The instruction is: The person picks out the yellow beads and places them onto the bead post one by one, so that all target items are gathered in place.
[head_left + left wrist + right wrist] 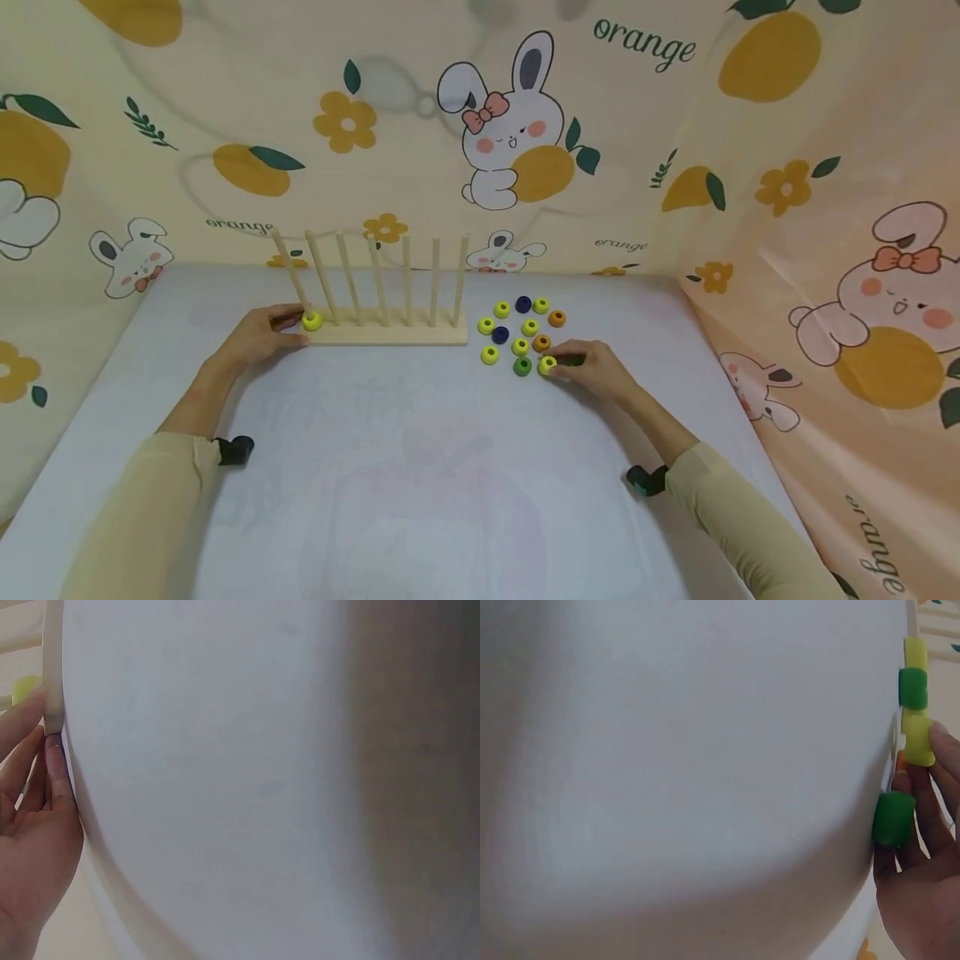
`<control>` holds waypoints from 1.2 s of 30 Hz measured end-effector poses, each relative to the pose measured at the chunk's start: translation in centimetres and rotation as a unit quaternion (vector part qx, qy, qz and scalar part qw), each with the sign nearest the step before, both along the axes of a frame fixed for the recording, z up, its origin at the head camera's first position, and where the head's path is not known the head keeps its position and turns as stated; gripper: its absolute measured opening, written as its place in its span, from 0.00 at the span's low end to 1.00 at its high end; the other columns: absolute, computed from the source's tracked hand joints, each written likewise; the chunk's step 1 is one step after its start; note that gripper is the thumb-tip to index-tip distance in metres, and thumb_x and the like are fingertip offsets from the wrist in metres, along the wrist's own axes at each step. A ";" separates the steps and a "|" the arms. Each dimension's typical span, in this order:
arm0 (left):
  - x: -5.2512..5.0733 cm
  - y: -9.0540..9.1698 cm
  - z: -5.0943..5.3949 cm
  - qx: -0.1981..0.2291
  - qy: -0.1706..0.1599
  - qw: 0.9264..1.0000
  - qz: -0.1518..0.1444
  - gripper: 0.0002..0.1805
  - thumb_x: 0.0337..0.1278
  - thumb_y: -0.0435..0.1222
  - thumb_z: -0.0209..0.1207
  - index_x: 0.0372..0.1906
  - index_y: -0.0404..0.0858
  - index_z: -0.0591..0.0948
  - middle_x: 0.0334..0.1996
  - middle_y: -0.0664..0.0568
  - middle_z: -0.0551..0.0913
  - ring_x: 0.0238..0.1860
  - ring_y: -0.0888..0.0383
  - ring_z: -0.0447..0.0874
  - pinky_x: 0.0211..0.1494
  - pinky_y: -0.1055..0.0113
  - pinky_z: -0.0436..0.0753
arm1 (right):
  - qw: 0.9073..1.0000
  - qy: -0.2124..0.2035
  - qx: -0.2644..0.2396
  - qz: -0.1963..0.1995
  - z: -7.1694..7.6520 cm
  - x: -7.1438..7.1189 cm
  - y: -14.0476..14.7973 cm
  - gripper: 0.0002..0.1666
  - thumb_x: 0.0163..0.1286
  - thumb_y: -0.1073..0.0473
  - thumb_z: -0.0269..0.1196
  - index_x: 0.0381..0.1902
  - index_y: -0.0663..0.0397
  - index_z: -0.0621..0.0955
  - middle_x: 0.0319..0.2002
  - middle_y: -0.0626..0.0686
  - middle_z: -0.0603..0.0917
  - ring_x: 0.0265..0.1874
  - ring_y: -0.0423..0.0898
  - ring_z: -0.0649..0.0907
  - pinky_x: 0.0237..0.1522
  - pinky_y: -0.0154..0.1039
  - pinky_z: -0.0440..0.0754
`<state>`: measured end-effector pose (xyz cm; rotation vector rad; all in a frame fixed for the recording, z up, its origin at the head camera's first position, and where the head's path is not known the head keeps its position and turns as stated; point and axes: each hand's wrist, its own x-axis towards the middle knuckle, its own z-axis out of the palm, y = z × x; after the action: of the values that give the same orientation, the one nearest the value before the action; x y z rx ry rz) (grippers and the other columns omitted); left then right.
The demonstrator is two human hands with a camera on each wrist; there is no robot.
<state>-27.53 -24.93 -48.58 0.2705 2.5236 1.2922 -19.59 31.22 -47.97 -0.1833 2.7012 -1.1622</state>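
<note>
A wooden stand (390,336) with a row of several upright pegs sits at the back left of the table. At its left end my left hand (257,337) grips the base, thumb in front and fingers behind. A yellow bead (312,324) is around the foot of the leftmost peg. My right hand (597,368) pinches another yellow bead (919,742) at the front right of a bead group. One green bead (894,819) lies beneath that hand's fingers, close to the palm; a second green bead (522,367) lies left of the pinched one.
Right of the stand, loose beads are scattered: yellow (490,356), dark blue (500,335) and orange (557,318). A printed cloth (420,183) hangs behind and at both sides of the white table (420,467).
</note>
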 end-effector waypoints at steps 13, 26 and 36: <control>0.0 -0.5 -0.6 -0.001 -0.015 1.000 0.006 0.41 0.61 0.35 0.67 0.73 0.28 0.61 0.71 0.33 0.64 0.72 0.38 0.62 0.75 0.47 0.60 | 0.997 0.040 -0.055 0.023 3.1 -0.6 -0.8 0.17 0.65 0.59 0.70 0.52 0.52 0.86 0.49 0.53 0.86 0.47 0.50 0.85 0.49 0.34 0.83; -0.1 -0.1 0.0 0.000 -0.014 1.000 0.007 0.40 0.60 0.35 0.67 0.73 0.27 0.62 0.71 0.32 0.64 0.71 0.37 0.62 0.74 0.46 0.61 | 0.991 0.099 -0.061 0.068 7.2 -2.6 -3.3 0.18 0.66 0.59 0.69 0.54 0.53 0.85 0.50 0.52 0.86 0.46 0.47 0.85 0.50 0.37 0.84; 0.1 0.0 0.3 0.014 -0.021 1.000 0.002 0.40 0.61 0.33 0.66 0.73 0.26 0.61 0.71 0.31 0.63 0.71 0.37 0.62 0.73 0.47 0.63 | 0.990 0.105 -0.077 0.049 9.9 -3.7 -5.1 0.20 0.66 0.57 0.69 0.56 0.53 0.84 0.50 0.52 0.86 0.45 0.48 0.84 0.48 0.40 0.85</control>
<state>-27.45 -24.92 -48.33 0.2422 2.4742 1.3205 -23.34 26.16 -38.07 -0.4822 2.7394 -1.3936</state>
